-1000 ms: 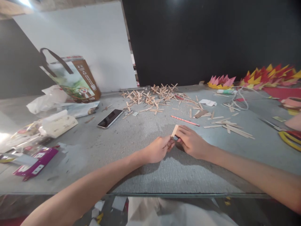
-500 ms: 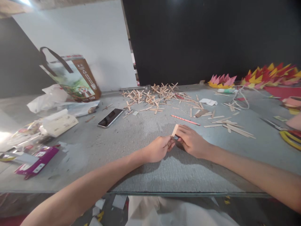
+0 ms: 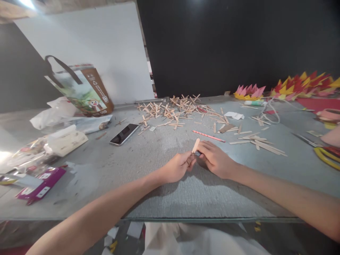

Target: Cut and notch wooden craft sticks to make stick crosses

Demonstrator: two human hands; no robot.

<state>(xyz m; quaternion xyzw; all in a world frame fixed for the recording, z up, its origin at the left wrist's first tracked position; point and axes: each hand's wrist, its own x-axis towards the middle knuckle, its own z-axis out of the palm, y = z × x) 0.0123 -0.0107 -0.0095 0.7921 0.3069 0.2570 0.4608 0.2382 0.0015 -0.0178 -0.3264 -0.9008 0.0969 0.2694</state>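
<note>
A pale wooden craft stick (image 3: 196,145) rises at a slant from the pinched fingers of my left hand (image 3: 177,168), its rounded upper end uppermost. Close on the right, my right hand (image 3: 216,159) is closed, with curled fingers beside the stick. A small greyish piece shows at its fingertips, too little to name, and the fingers hide the rest. Both hands are just above the grey table (image 3: 156,198). Beyond them lies a pink patterned pencil (image 3: 208,136). To the right are several loose craft sticks (image 3: 268,146).
Behind is a heap of crossed sticks (image 3: 172,111). At left are a phone (image 3: 124,134), a printed carry bag (image 3: 92,94) and a purple packet (image 3: 41,185). Yellow-handled scissors (image 3: 325,157) lie far right, below paper crowns (image 3: 305,85). A cable (image 3: 273,111) loops nearby.
The craft stick has turned a little and its top has shifted slightly left. My left hand has moved slightly left; my right hand is nearly where it was.
</note>
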